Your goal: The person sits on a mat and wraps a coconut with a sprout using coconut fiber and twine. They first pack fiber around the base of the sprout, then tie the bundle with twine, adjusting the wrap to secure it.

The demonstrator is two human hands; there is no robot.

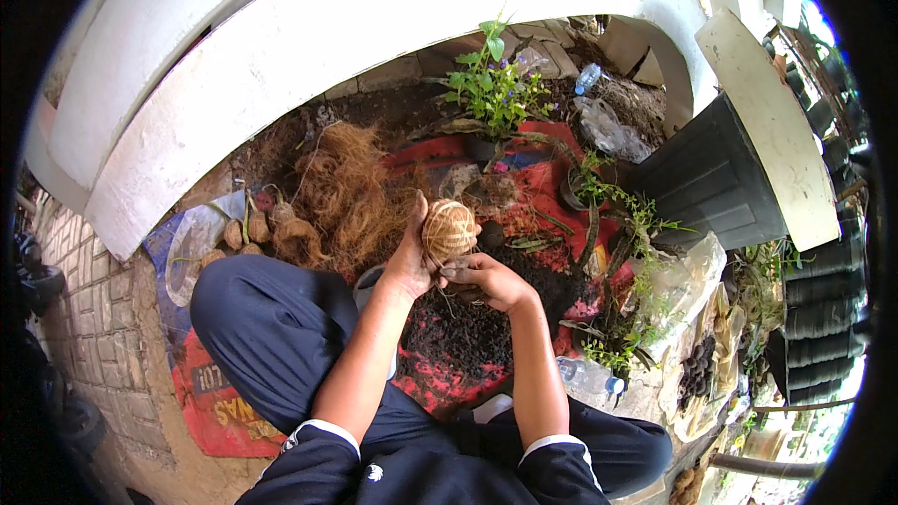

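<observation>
A round tan ball [449, 228], wrapped in pale crossing bands, sits upright between my hands above dark soil. My left hand [409, 251] cups its left side, fingers curled around it. At the ball's lower right edge, my right hand [490, 281] is closed in a pinch. A thin strand shows by those fingertips, and it seems to be the string round the ball. Dirt darkens the right fingers. Beyond my left hand lies a heap of loose brown coconut fibre [346, 182]. Loose black soil [458, 341] is spread below my hands.
A red printed sheet [210, 411] lies under my crossed legs. Brown round husks [297, 238] sit at the left. Farther off stands a flowering plant [496, 89]. On the right are a large black pot [716, 178], a clear plastic bag [687, 281] and a plastic bottle [589, 376].
</observation>
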